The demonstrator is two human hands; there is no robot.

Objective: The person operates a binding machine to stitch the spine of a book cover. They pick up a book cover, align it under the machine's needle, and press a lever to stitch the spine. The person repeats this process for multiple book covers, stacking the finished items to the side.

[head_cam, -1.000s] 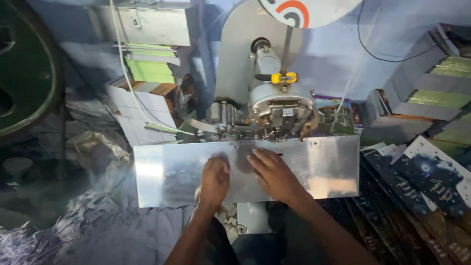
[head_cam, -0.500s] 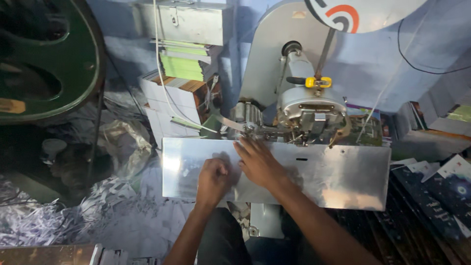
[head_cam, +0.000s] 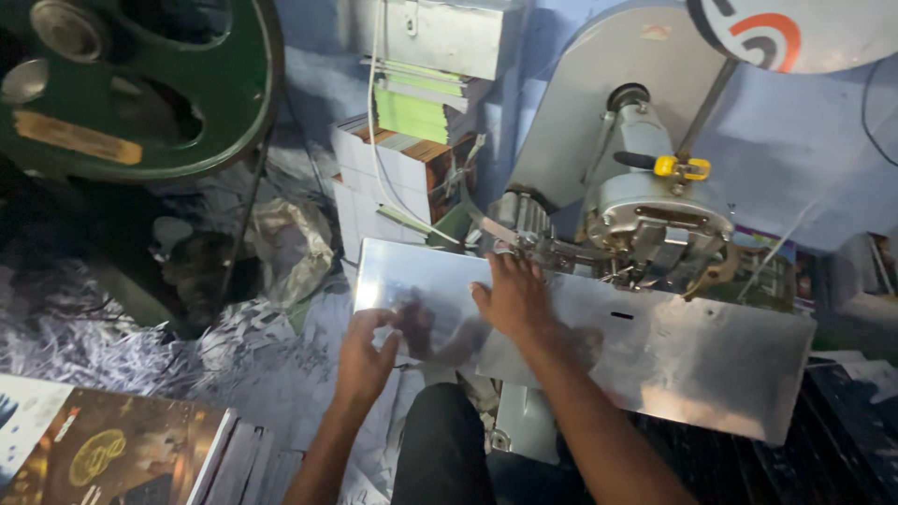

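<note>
A shiny metal work plate [head_cam: 655,351] juts out from a grey stitching machine [head_cam: 645,201] with a small yellow knob. My right hand [head_cam: 510,299] lies flat on the plate near the machine's head, fingers spread. My left hand [head_cam: 365,351] rests at the plate's near left edge, fingers bent over the rim. Neither hand visibly holds anything. Reflections of both hands show on the metal.
A large green flywheel [head_cam: 140,84] fills the upper left. Stacks of white and green booklets [head_cam: 412,140] stand behind the plate. Shredded paper trimmings [head_cam: 112,351] cover the floor at left. Printed covers [head_cam: 103,458] lie at the bottom left.
The view has swung left and downward, so the machine and plate now sit further right. My left hand has slid from the plate's surface to its left edge.
</note>
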